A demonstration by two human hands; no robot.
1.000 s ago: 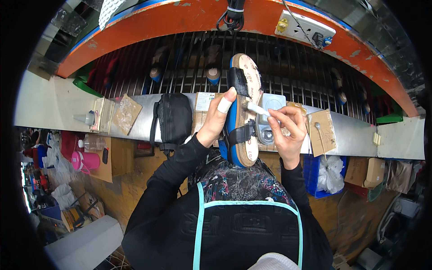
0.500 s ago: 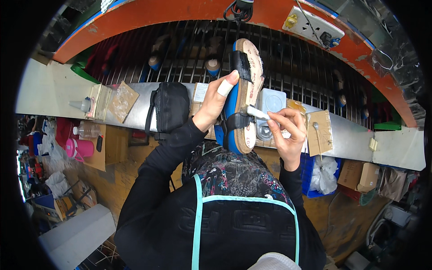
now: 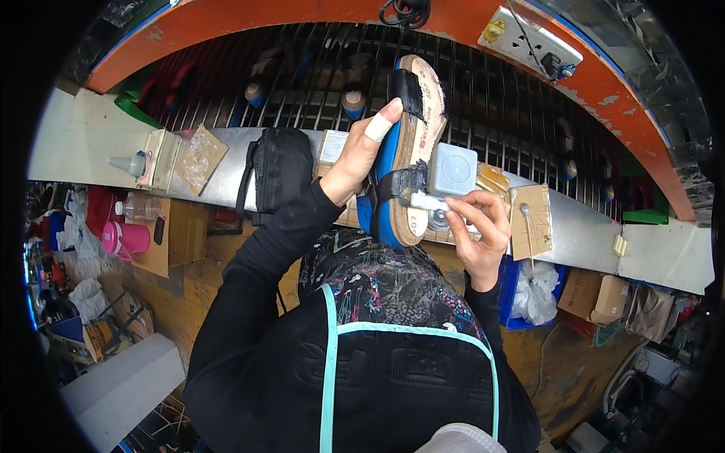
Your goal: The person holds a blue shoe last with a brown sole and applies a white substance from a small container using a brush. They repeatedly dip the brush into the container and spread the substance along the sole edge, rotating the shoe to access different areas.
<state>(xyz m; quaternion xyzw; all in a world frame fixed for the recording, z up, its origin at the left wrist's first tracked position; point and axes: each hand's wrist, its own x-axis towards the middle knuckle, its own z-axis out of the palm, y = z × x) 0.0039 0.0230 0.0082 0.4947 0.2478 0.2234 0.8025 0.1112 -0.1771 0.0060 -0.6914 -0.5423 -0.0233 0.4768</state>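
Observation:
A sandal (image 3: pixel 429 136) with a cork-edged sole and black straps sits on a blue last, its underside facing up. My left hand (image 3: pixel 355 160) is wrapped round its left side, the taped thumb lying along the edge. Between the thumb and fingers of my right hand (image 3: pixel 483 230) is a slim white applicator (image 3: pixel 430 201). Its tip touches the sole by the lower strap's folded end, near the narrower lower end. Just beyond stands a square grey-white container (image 3: pixel 455 171). A small clear round cup (image 3: pixel 438 220) is partly hidden behind the applicator.
Behind the metal ledge runs a rack of metal bars (image 3: pixel 302 94) with other lasts on it. A black bag (image 3: pixel 283 170) stands left of my hands. On the right lie a swab (image 3: pixel 526 226) and cardboard (image 3: pixel 540 204), with a blue crate (image 3: pixel 515 322) below.
The applicator's tip has moved down along the sole, from above the lower strap's end to its lower side. My left hand keeps its hold; the whole view has shifted slightly.

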